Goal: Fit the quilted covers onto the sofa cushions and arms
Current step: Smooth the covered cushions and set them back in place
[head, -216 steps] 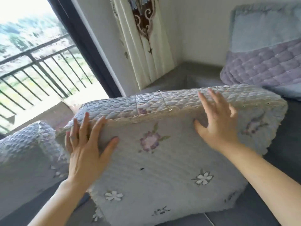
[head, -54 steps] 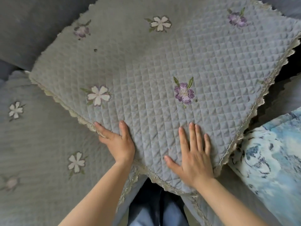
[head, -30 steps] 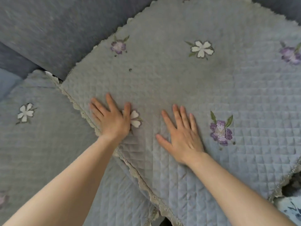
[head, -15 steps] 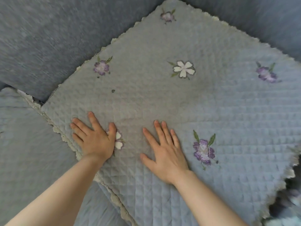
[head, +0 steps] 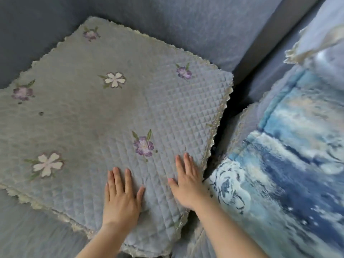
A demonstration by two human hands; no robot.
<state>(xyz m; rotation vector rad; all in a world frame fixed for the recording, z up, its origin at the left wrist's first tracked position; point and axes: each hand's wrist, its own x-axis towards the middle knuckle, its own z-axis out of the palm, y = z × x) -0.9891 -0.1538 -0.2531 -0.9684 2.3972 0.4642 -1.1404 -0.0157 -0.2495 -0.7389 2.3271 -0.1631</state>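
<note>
Both hands lie flat and hold nothing. The left hand (head: 121,199) presses palm down with its fingers straight and close together and its thumb spread to the right. The right hand (head: 188,185) lies the same way just beside it, low and right of centre, its outer edge at the lace-trimmed right border of the quilted cover (head: 104,116). That grey-blue cover fills the left and middle of the frame, turned at an angle, its far corner at the upper left against the sofa back (head: 186,25). A purple flower (head: 143,146) is stitched just above the gap between the hands, and a white flower (head: 47,164) sits well to the left. A second quilted piece (head: 31,237) lies under its lower left edge. At the right, across a dark gap (head: 221,127), lies a blue-and-white printed quilt (head: 288,174), with a pale frilled cushion (head: 323,34) in the upper right corner.
</note>
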